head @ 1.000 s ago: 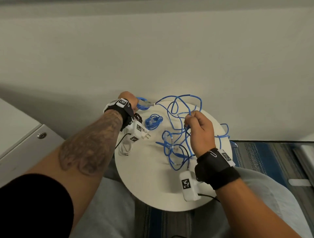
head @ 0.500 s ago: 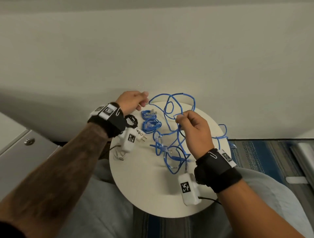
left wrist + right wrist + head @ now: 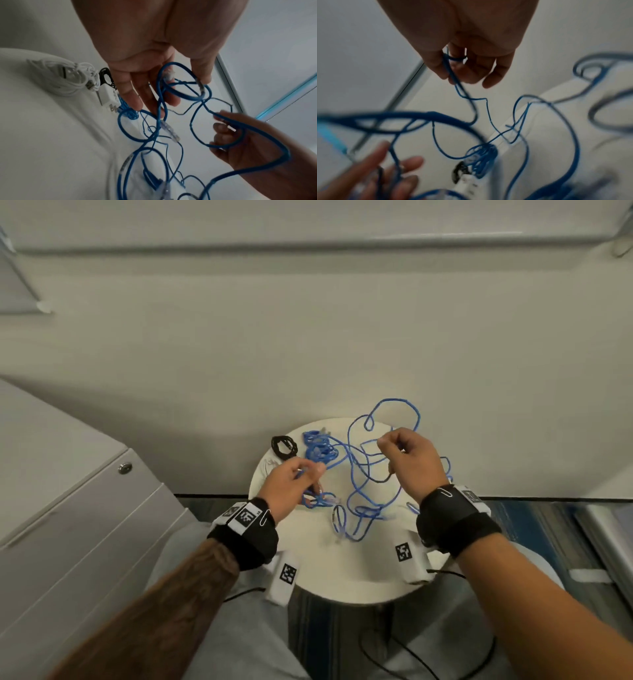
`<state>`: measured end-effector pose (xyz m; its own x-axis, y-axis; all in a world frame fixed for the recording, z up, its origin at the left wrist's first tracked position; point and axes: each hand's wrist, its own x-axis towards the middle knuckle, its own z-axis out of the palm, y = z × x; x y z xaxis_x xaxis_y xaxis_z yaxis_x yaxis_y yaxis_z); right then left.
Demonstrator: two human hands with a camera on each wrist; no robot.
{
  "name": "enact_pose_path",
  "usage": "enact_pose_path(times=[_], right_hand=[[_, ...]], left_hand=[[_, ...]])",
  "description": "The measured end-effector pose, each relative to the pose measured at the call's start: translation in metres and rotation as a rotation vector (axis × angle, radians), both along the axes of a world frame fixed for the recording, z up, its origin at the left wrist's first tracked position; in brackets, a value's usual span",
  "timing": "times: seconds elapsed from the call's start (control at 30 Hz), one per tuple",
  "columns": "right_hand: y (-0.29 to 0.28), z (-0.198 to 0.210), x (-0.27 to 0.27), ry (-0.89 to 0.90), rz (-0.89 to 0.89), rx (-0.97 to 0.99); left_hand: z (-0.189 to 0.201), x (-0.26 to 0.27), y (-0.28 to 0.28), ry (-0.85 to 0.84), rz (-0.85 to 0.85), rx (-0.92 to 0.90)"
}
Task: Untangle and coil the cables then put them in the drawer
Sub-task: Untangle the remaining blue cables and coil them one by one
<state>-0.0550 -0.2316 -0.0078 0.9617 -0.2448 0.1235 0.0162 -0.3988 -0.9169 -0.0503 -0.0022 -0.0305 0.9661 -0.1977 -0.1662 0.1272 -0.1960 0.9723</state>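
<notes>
A tangle of blue cables (image 3: pixel 356 474) sprawls over the round white table (image 3: pixel 359 570). My left hand (image 3: pixel 313 472) is at the table's left and grips a loop of blue cable (image 3: pixel 187 94) between thumb and fingers; a clear plug (image 3: pixel 169 75) lies against the palm. My right hand (image 3: pixel 387 446) is raised over the table's right half and pinches a thin blue strand (image 3: pixel 452 73), with loops arching up behind it. A small coiled blue bundle (image 3: pixel 318 448) lies at the back left. The drawer unit (image 3: pixel 85 525) stands shut at the left.
A black coiled cable (image 3: pixel 284 446) and a white coiled cable (image 3: pixel 56 79) with a white plug adapter (image 3: pixel 108 97) lie at the table's left rim. The wall runs close behind the table. The cabinet has a lock (image 3: pixel 125 468). Carpet lies to the right.
My left hand has come back from the table's far left rim to the near left and taken a blue loop. My right hand has lifted its strand up and to the right.
</notes>
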Motion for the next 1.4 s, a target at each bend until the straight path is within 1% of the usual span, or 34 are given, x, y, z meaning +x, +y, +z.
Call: enact_pose_path(times=[0.07, 0.1, 0.2, 0.23, 0.27, 0.3, 0.33, 0.37, 0.4, 0.43, 0.47, 0.53, 0.6, 0.63, 0.67, 0.73, 0.8, 0.83, 0.9, 0.93, 1.0, 1.07, 1.13, 1.2, 1.23, 1.3, 1.33, 1.4], right_hand=[[-0.006, -0.001, -0.002, 0.095, 0.086, -0.189], [-0.007, -0.002, -0.002, 0.173, 0.143, -0.272], [-0.003, 0.007, -0.007, 0.436, 0.289, -0.424], [-0.001, 0.009, -0.008, 0.495, 0.305, -0.532], [0.000, 0.012, -0.007, 0.504, 0.284, -0.672], [0.001, 0.014, -0.007, 0.456, 0.225, -0.797], [0.003, 0.017, -0.007, 0.358, 0.156, -0.856], [0.006, 0.020, -0.009, 0.230, 0.107, -0.838], [0.010, 0.023, -0.011, 0.090, 0.102, -0.770], [0.016, 0.025, -0.013, -0.026, 0.153, -0.689], [0.024, 0.026, -0.015, -0.101, 0.237, -0.636], [0.038, 0.023, -0.014, -0.164, 0.388, -0.650], [0.045, 0.021, -0.010, -0.173, 0.449, -0.670], [0.045, 0.022, -0.007, -0.174, 0.447, -0.640], [0.044, 0.026, -0.005, -0.147, 0.424, -0.579], [0.040, 0.038, -0.004, -0.056, 0.360, -0.389], [0.038, 0.047, -0.005, -0.003, 0.343, -0.199], [0.038, 0.052, -0.007, 0.014, 0.352, -0.135], [0.039, 0.058, -0.010, 0.039, 0.371, -0.074], [0.039, 0.060, -0.011, 0.037, 0.366, -0.083], [0.036, 0.062, -0.009, -0.007, 0.326, -0.146], [0.031, 0.065, -0.005, -0.072, 0.264, -0.176], [0.026, 0.072, 0.000, -0.121, 0.191, -0.097], [0.023, 0.083, 0.003, -0.132, 0.137, 0.041], [0.021, 0.089, 0.004, -0.124, 0.122, 0.105], [0.018, 0.100, 0.003, -0.110, 0.125, 0.174], [0.018, 0.103, 0.003, -0.107, 0.140, 0.168], [0.019, 0.107, 0.002, -0.110, 0.176, 0.092]], left_hand=[[0.008, 0.001, 0.003, -0.002, 0.011, -0.010], [0.013, 0.001, 0.004, -0.009, 0.013, -0.019], [0.027, 0.002, 0.010, -0.052, 0.009, -0.026], [0.031, 0.003, 0.011, -0.068, -0.001, -0.022], [0.035, 0.003, 0.013, -0.078, -0.009, -0.015], [0.038, 0.003, 0.013, -0.084, -0.011, -0.008], [0.041, 0.002, 0.014, -0.085, -0.008, -0.008], [0.042, 0.002, 0.015, -0.088, -0.004, -0.016], [0.044, 0.002, 0.015, -0.090, -0.001, -0.028], [0.045, 0.003, 0.015, -0.091, 0.000, -0.045], [0.047, 0.002, 0.014, -0.086, -0.004, -0.064], [0.048, 0.003, 0.012, -0.074, -0.021, -0.102], [0.046, 0.000, 0.009, -0.053, -0.021, -0.122], [0.043, -0.001, 0.007, -0.038, -0.012, -0.131], [0.038, -0.003, 0.006, -0.018, 0.001, -0.143], [0.024, -0.006, 0.004, 0.026, 0.042, -0.169], [0.010, -0.011, 0.002, 0.085, 0.099, -0.226], [0.004, -0.014, 0.000, 0.116, 0.119, -0.240], [-0.003, -0.020, -0.002, 0.151, 0.129, -0.212], [-0.005, -0.023, -0.003, 0.152, 0.125, -0.199], [-0.003, -0.026, -0.003, 0.134, 0.123, -0.215], [0.000, -0.027, 0.000, 0.068, 0.107, -0.223], [0.000, -0.028, 0.003, -0.053, 0.048, -0.125], [-0.007, -0.027, 0.011, -0.136, -0.014, 0.002], [-0.013, -0.025, 0.016, -0.142, -0.024, 0.060], [-0.017, -0.026, 0.021, -0.080, -0.016, 0.055], [-0.016, -0.026, 0.022, -0.070, -0.016, 0.053], [-0.011, -0.026, 0.019, -0.126, 0.020, 0.098]])
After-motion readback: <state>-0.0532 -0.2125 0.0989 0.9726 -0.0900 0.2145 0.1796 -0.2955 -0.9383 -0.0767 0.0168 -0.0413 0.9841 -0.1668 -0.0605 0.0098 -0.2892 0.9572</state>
